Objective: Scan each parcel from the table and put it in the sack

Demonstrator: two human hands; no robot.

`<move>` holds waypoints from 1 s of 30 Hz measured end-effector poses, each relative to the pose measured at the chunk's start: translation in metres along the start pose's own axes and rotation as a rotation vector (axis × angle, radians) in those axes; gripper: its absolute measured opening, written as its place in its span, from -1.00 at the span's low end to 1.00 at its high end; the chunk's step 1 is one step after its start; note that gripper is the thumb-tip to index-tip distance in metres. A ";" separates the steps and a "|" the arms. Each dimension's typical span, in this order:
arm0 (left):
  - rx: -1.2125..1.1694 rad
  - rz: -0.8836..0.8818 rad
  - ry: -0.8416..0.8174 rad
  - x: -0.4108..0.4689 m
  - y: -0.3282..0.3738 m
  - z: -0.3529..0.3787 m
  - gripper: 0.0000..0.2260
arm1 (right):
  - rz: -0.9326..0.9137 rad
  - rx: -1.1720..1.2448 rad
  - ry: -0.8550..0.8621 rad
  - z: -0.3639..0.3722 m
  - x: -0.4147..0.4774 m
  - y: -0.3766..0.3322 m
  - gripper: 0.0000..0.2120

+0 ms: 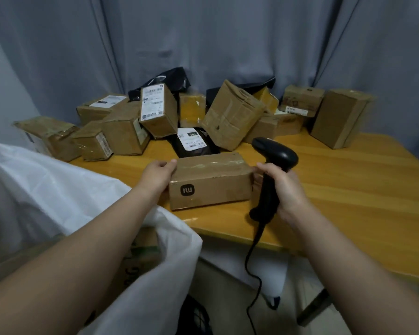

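Wooden table (348,189), grey curtain (228,44); left hand (157,174) grips box (211,182), right hand (284,187) scanner (273,155).

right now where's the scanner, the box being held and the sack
scanner (275,153), head view, on its black head
box (213,187), head view, on its front face beside the logo
sack (58,187), head view, on the white fabric left of the table

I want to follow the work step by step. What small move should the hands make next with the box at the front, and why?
Probably turn the brown cardboard box with the black square logo over: no shipping label shows on its visible faces, and the black handheld scanner in the right hand points away. The left hand already holds its end.
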State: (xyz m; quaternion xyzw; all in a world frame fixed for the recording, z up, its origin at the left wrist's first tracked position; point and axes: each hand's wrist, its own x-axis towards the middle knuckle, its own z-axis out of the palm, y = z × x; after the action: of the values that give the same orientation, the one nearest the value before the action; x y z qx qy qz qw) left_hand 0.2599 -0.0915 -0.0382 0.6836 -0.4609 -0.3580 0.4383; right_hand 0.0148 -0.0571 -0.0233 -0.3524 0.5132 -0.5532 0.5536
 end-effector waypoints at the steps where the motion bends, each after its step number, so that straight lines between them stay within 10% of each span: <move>1: 0.040 0.017 -0.041 -0.011 0.002 0.008 -0.65 | -0.016 -0.011 0.030 -0.012 -0.011 0.001 -0.86; 14: 0.237 0.580 -0.093 -0.120 0.011 0.085 -0.48 | -0.169 0.035 0.210 -0.132 -0.095 -0.012 -0.89; 26: 0.234 0.330 -0.409 -0.146 0.021 0.065 -0.16 | -0.241 -0.051 0.197 -0.135 -0.109 0.024 -0.81; 30: 0.032 0.287 -0.452 -0.153 0.018 0.061 -0.38 | -0.170 0.073 0.166 -0.135 -0.110 0.021 -0.74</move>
State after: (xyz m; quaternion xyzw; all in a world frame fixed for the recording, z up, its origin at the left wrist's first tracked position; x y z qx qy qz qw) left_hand 0.1513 0.0336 -0.0306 0.5208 -0.6448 -0.4283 0.3600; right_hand -0.0941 0.0771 -0.0541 -0.3270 0.5052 -0.6437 0.4728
